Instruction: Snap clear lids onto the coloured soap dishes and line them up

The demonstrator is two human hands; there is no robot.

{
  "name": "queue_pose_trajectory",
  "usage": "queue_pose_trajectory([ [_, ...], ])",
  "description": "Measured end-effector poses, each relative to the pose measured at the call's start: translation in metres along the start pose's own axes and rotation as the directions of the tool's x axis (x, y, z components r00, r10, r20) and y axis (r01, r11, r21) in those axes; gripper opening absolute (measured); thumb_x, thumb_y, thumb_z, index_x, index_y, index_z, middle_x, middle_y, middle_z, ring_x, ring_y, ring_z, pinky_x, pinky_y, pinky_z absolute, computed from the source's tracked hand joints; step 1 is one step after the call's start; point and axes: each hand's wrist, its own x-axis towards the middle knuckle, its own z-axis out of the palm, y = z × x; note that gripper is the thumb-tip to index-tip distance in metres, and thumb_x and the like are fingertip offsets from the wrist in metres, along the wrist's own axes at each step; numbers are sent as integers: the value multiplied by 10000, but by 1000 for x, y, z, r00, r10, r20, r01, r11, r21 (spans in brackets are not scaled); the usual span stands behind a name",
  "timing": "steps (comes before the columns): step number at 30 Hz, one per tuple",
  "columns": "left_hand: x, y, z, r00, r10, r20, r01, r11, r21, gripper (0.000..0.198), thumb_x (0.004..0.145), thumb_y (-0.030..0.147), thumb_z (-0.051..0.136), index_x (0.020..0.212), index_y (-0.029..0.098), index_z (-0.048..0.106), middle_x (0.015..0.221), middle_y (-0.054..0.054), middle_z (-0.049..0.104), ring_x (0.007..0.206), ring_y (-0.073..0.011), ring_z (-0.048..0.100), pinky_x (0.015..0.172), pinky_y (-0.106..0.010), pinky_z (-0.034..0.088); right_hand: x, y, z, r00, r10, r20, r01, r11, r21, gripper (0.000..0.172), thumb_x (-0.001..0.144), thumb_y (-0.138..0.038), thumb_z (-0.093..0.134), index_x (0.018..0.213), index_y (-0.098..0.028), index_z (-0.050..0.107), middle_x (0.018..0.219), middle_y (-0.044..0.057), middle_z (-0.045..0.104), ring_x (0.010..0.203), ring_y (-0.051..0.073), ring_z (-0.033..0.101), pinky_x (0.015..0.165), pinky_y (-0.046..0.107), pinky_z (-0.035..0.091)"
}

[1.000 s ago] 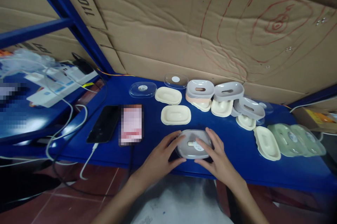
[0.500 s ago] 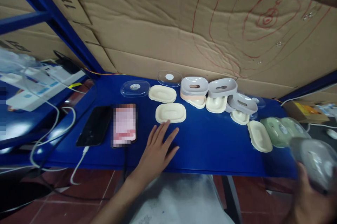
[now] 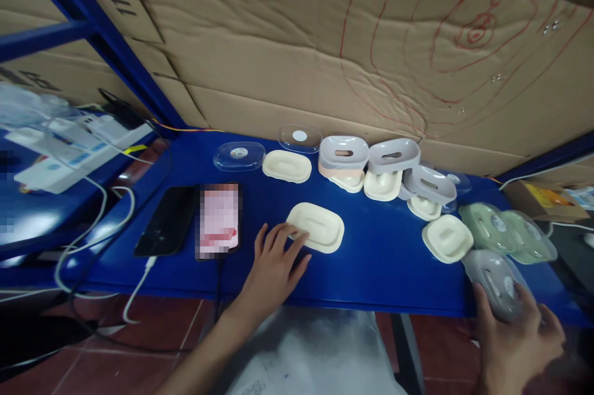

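My left hand (image 3: 273, 265) reaches over the blue table with its fingers apart, the fingertips on the left edge of a cream oval tray (image 3: 321, 228). At the right, my right hand (image 3: 517, 336) grips a grey soap dish (image 3: 494, 277) under a clear lid, low at the table's front right. Touching or close to that dish are another cream tray (image 3: 446, 238) and two green soap dishes (image 3: 487, 225) with clear lids. A third cream tray (image 3: 286, 166) lies farther back, beside a clear lid (image 3: 239, 156).
Grey soap dishes (image 3: 393, 155) stand along the back on cream pieces, one over a peach layer. A black phone (image 3: 167, 221) with a white cable and a second phone (image 3: 218, 221) lie at left. A cardboard wall (image 3: 278, 42) closes off the back.
The cream tray under my left fingertips has slid nearer and to the right. My right hand has brought the grey soap dish leftward onto the table area. The right-hand cream tray has turned slightly.
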Motion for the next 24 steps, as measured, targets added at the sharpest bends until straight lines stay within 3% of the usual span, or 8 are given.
queue_pose_trajectory([
  [3, 0, 0, -2, 998, 43, 37, -42, 998, -37, 328, 1038, 254, 579, 1362, 249, 629, 1371, -125, 627, 1366, -327, 554, 1207, -649, 377, 1, -23, -3, 998, 57, 5, -57, 998, -8, 798, 859, -626, 725, 1509, -180, 602, 1534, 299, 490, 1379, 604, 479, 1059, 826, 394],
  [7, 0, 0, -3, 993, 93, 78, -87, 993, -73, 355, 1051, 236, 551, 1403, 253, 598, 1424, -118, 598, 1409, -307, 528, 1231, -617, 374, 8, -29, -3, 989, 12, 146, -20, 998, 58, 889, 896, -671, 663, 1599, -158, 482, 1628, 296, 404, 1453, 569, 443, 1078, 772, 441],
  [10, -1, 0, -3, 990, 106, 92, -99, 992, -76, 357, 1059, 241, 538, 1412, 254, 589, 1455, -116, 582, 1425, -305, 516, 1232, -611, 379, 11, -31, -5, 991, 23, 130, -28, 999, 32, 944, 909, -706, 614, 1632, -131, 416, 1647, 306, 377, 1478, 583, 397, 1084, 808, 396],
  [12, 0, 0, -3, 990, 107, 95, -100, 992, -72, 355, 1062, 240, 530, 1411, 251, 589, 1467, -118, 576, 1432, -309, 508, 1232, -610, 377, 14, -37, -6, 998, -26, 62, 27, 1000, -10, 879, 942, -646, 608, 1618, -113, 432, 1647, 300, 385, 1511, 558, 360, 1138, 792, 335],
  [14, 1, 0, -3, 988, 113, 103, -106, 992, -69, 356, 1065, 237, 523, 1416, 244, 585, 1471, -122, 572, 1439, -310, 497, 1230, -607, 377, 20, -49, -3, 986, -158, 54, 157, 987, 17, 738, 990, -538, 588, 1581, -111, 476, 1595, 278, 473, 1497, 478, 427, 1170, 690, 365],
  [17, 1, 0, -3, 986, 128, 106, -122, 991, -61, 351, 1066, 230, 524, 1410, 239, 591, 1448, -124, 585, 1415, -313, 504, 1201, -602, 397, 31, -79, 10, 919, -346, 188, 337, 938, 83, 554, 1047, -425, 485, 1526, -151, 529, 1523, 225, 574, 1439, 392, 517, 1162, 601, 386],
  [20, 0, 1, -4, 988, 128, 92, -123, 991, -51, 288, 1064, 215, 531, 1328, 254, 640, 1327, -103, 650, 1290, -312, 571, 1102, -592, 457, 40, -111, 29, 811, -469, 350, 464, 880, 102, 475, 1080, -344, 390, 1493, -176, 554, 1486, 196, 620, 1392, 363, 561, 1189, 649, 286],
  [24, -4, 2, -8, 992, 107, 70, -104, 994, -44, 208, 1067, 211, 541, 1226, 253, 669, 1162, -71, 704, 1102, -293, 629, 968, -577, 498, 45, -142, 44, 647, -641, 413, 598, 762, 246, 384, 1097, -313, 417, 1417, -216, 606, 1357, 120, 720, 1202, 282, 686, 1200, 621, 273],
])
